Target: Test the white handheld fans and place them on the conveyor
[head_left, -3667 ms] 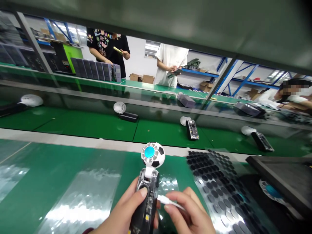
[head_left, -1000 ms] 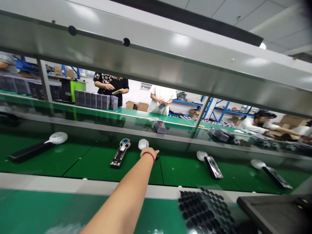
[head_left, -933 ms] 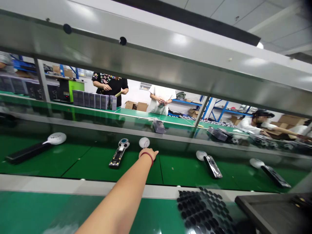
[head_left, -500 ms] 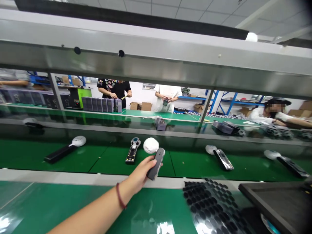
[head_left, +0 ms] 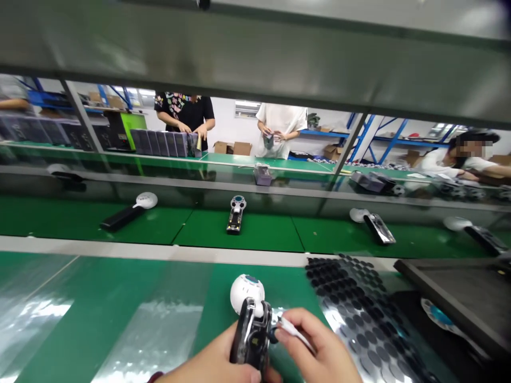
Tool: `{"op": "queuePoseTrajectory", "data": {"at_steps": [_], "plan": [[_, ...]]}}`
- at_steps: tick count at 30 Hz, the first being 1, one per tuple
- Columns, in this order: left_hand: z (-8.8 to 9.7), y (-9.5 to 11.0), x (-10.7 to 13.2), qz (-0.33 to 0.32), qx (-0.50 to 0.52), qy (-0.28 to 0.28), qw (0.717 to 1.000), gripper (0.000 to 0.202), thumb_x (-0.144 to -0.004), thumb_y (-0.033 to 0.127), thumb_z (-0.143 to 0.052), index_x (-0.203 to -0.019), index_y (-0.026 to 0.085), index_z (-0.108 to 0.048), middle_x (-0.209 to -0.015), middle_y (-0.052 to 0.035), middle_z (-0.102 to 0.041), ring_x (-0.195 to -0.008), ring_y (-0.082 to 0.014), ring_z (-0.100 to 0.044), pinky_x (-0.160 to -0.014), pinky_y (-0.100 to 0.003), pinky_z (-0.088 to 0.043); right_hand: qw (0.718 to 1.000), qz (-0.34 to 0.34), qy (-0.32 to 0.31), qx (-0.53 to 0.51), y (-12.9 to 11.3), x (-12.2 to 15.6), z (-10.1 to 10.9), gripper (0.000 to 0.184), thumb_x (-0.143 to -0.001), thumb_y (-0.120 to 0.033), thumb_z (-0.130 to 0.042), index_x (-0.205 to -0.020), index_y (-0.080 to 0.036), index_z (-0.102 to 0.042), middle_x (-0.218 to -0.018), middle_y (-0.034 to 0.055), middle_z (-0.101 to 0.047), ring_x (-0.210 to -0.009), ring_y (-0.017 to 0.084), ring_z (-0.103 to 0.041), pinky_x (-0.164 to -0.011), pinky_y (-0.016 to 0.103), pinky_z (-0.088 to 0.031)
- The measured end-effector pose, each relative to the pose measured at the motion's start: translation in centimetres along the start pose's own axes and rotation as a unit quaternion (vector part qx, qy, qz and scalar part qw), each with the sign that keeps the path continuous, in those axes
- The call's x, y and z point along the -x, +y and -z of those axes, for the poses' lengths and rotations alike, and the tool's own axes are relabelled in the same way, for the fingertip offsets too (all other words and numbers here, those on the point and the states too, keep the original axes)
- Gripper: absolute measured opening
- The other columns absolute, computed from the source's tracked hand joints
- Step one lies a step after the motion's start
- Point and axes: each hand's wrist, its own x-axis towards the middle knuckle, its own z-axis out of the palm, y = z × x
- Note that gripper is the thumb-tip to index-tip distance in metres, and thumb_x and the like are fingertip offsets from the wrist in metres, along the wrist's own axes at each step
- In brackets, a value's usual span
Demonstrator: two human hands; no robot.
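At the near edge of the green workbench (head_left: 120, 287), your left hand (head_left: 211, 367) was wrapped around the dark, see-through handle of a handheld fan (head_left: 250, 324), its round white head pointing away from you. Your right hand (head_left: 319, 354) was pinched closed on a white cable plug (head_left: 289, 327), whose tip sat right at the handle's right side; whether it was seated in the port could not be told. To do this well, you wanted the handle held steady, the plug lined up square with the port, and a straight push without forcing. Just right of your hands lay a clear sheet of dark round pads (head_left: 351, 308), and beyond it a dark tray (head_left: 459, 287). Further out, past a pale rail, the green conveyor belt (head_left: 259, 234) carried more fans: one in the middle (head_left: 236, 214), one to the left (head_left: 128, 211), two to the right. Beyond the belt, two people stood at a far bench, one in a black shirt (head_left: 186, 109), one in a white shirt (head_left: 281, 119), each with hands busy.
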Motion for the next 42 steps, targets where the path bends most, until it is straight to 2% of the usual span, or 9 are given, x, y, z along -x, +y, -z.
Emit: {"op": "queuePoseTrajectory", "data": {"at_steps": [3, 6, 10, 17, 25, 32, 38, 40, 42], "plan": [[0.1, -0.3, -0.1, 0.006, 0.007, -0.008, 1.000, 0.058, -0.062, 0.024, -0.071, -0.113, 0.016, -0.045, -0.089, -0.0086, -0.065, -0.090, -0.0234, -0.058, -0.080, -0.035, -0.038, 0.996, 0.063, -0.022, 0.065, 0.6, 0.2, -0.9, 0.010, -0.072, -0.022, -0.049, -0.066, -0.023, -0.057, -0.064, -0.0032, -0.057, -0.061, 0.012, -0.054, -0.058, 0.019, -0.040], [-0.2, -0.1, -0.1, -0.012, 0.015, 0.008, 1.000, 0.051, -0.062, 0.024, -0.071, -0.107, 0.016, -0.048, -0.087, -0.0064, -0.065, -0.084, -0.0206, -0.060, -0.075, -0.032, -0.040, 0.988, 0.113, -0.031, 0.096, 1.3, 0.7, -1.4, 0.017, -0.072, -0.013, -0.044, -0.072, -0.025, -0.057, -0.071, -0.0047, -0.058, -0.063, 0.010, -0.054, -0.059, 0.016, -0.039], [-0.9, 0.4, 0.1, -0.003, 0.026, 0.029, 0.999, 0.046, -0.062, 0.022, -0.071, -0.102, 0.015, -0.049, -0.085, -0.0042, -0.065, -0.076, -0.0160, -0.060, -0.072, -0.029, -0.042, 0.981, 0.147, -0.026, 0.121, 1.6, 0.9, -1.6, 0.027, -0.068, -0.006, -0.039, -0.076, -0.028, -0.053, -0.076, -0.0072, -0.057, -0.066, 0.007, -0.054, -0.059, 0.014, -0.039], [-1.1, 0.6, 0.3, 0.008, 0.036, 0.048, 0.998, 0.047, -0.062, 0.020, -0.072, -0.103, 0.014, -0.049, -0.082, -0.0021, -0.065, -0.076, -0.0130, -0.059, -0.072, -0.026, -0.042, 0.979, 0.157, -0.014, 0.127, 1.5, 1.0, -1.8, 0.024, -0.070, -0.008, -0.039, -0.076, -0.027, -0.051, -0.074, -0.0078, -0.056, -0.065, 0.006, -0.054, -0.058, 0.013, -0.038], [-0.7, 0.4, 0.1, 0.006, 0.022, 0.033, 0.999, 0.037, -0.064, 0.021, -0.070, -0.096, 0.017, -0.052, -0.084, -0.0008, -0.063, -0.078, -0.0131, -0.057, -0.074, -0.027, -0.041, 0.968, 0.185, -0.031, 0.167, 1.8, 1.2, -1.9, 0.016, -0.076, -0.012, -0.043, -0.080, -0.027, -0.050, -0.077, -0.0049, -0.057, -0.066, 0.010, -0.055, -0.058, 0.019, -0.041], [-0.9, 0.6, 0.2, 0.008, 0.012, 0.044, 0.999, 0.031, -0.067, 0.015, -0.068, -0.094, 0.018, -0.054, -0.083, 0.0009, -0.063, -0.079, -0.0110, -0.056, -0.074, -0.024, -0.040, 0.945, 0.239, -0.011, 0.224, 2.0, 1.4, -1.8, 0.016, -0.077, -0.014, -0.043, -0.084, -0.026, -0.051, -0.077, -0.0023, -0.059, -0.062, 0.014, -0.055, -0.054, 0.024, -0.044], [-1.3, 0.7, 0.0, 0.001, 0.011, 0.053, 0.999, 0.045, -0.062, 0.024, -0.072, -0.103, 0.018, -0.052, -0.098, -0.0038, -0.060, -0.095, -0.0192, -0.053, -0.077, -0.027, -0.039, 0.907, 0.266, 0.048, 0.324, 2.4, 1.8, -2.5, 0.017, -0.078, -0.016, -0.042, -0.084, -0.026, -0.054, -0.076, -0.0009, -0.062, -0.058, 0.017, -0.058, -0.049, 0.028, -0.045], [-1.3, 0.7, 0.0, -0.012, 0.010, 0.040, 0.999, 0.046, -0.063, 0.024, -0.071, -0.105, 0.018, -0.051, -0.100, -0.0049, -0.060, -0.096, -0.0195, -0.053, -0.077, -0.027, -0.039, 0.909, 0.249, 0.063, 0.327, 2.3, 1.7, -2.7, 0.018, -0.078, -0.018, -0.042, -0.086, -0.027, -0.054, -0.082, -0.0003, -0.061, -0.059, 0.017, -0.058, -0.050, 0.029, -0.046], [-1.3, 0.6, 0.2, -0.023, 0.012, 0.025, 0.999, 0.047, -0.065, 0.024, -0.069, -0.107, 0.018, -0.049, -0.096, -0.0055, -0.061, -0.092, -0.0188, -0.055, -0.079, -0.030, -0.038, 0.933, 0.203, 0.086, 0.283, 2.1, 1.6, -2.6, 0.015, -0.076, -0.022, -0.047, -0.088, -0.028, -0.053, -0.082, -0.0001, -0.058, -0.056, 0.016, -0.056, -0.048, 0.026, -0.045]]}}
